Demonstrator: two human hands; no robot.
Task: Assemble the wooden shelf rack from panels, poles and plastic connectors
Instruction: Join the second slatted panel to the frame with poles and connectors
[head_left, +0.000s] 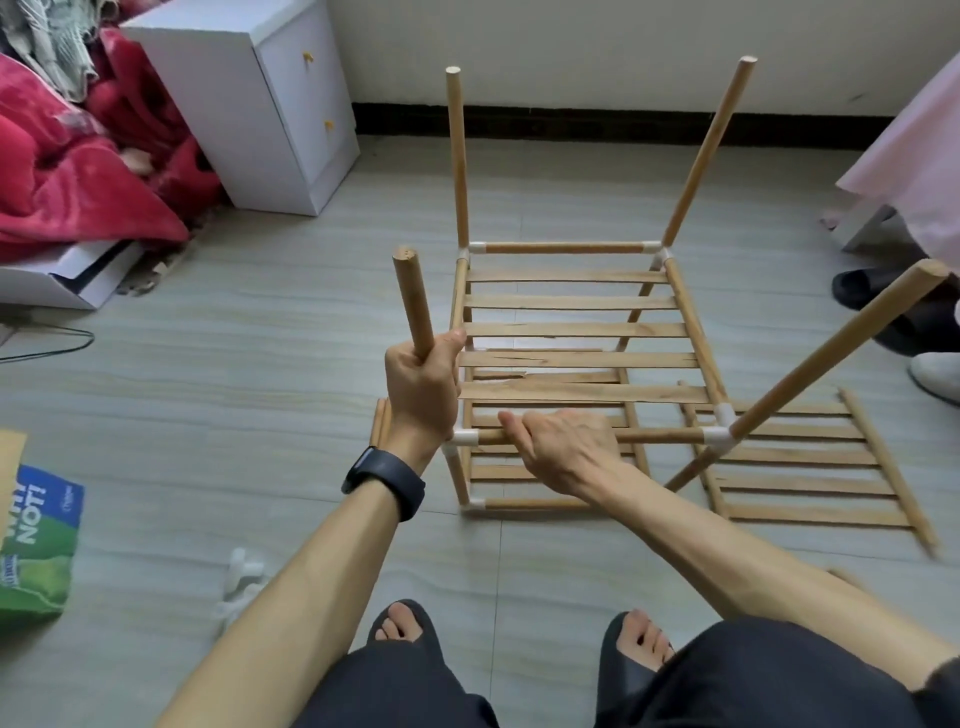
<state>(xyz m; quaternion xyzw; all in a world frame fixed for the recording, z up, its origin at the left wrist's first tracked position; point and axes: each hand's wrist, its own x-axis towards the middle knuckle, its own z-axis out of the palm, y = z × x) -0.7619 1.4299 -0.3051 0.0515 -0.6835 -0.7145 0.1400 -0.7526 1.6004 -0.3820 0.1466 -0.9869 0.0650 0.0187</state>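
A partly built wooden rack stands on the floor in front of me. Its slatted shelf panel (576, 330) is held in white plastic connectors (719, 439) at the corners. Poles rise from the corners: two at the back (457, 156) and one leaning out at the front right (836, 348). My left hand (421, 389) grips the front left pole (413, 301) near its base. My right hand (566, 449) curls over the front crossbar (660, 435). A lower shelf level shows beneath the upper one.
A loose slatted panel (805, 467) lies flat on the floor at right. A white cabinet (270, 104) and red blankets (67, 171) are at back left. A green and blue box (36, 545) sits at left. Someone's shoes (904, 322) are at far right. My feet are below.
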